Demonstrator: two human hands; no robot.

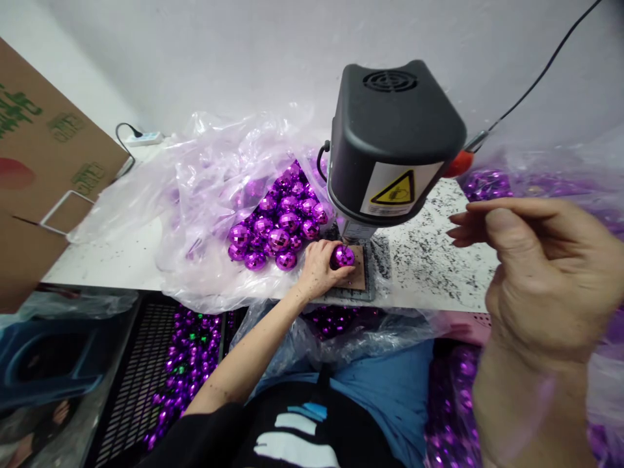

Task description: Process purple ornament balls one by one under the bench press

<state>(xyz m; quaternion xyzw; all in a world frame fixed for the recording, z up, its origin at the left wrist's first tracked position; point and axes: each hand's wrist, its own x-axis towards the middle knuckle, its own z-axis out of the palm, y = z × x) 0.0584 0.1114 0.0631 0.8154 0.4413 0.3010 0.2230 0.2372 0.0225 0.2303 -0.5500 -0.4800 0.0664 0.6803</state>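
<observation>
My left hand [322, 268] is wrapped round a shiny purple mirrored ball [344, 257], which rests on a small brown board [358, 276] at the base of a black machine [397, 123]. The machine's head, with a yellow warning label, overhangs just above the ball. At the right, close to the camera, my right hand [546, 273] is raised with thumb and fingertips brought together; whether anything is between them is hidden. Left of the machine, many purple balls [279, 240] spill from a clear plastic bag [205, 195].
Dark flecks cover the white table [429, 260] right of the machine. A cardboard box [53, 156] stands at the left. Below the table edge are a black crate [141, 364] of purple balls and a blue stool [53, 351]. More bagged purple pieces lie at the right.
</observation>
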